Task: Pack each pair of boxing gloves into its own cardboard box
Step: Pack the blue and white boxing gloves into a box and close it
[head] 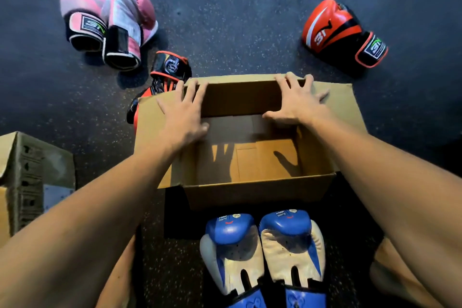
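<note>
The left hand (185, 112) lies flat, fingers spread, on the far-left corner of the open cardboard box (250, 190), gripping nothing; the right hand (297, 105), equally splayed, rests on the far rim and holds nothing; their shadows fall on the box floor. Behind the wrists lie the blue-and-white gloves (232, 252), cuffs cut off by the frame; just beyond the left fingertips a red-and-black glove (170, 65) is half hidden by the flap; a second red-and-black glove (335, 30) sits well beyond the right hand; pink gloves (125, 15) lie far past the left; another cardboard box (27, 172) is cropped at the left.
</note>
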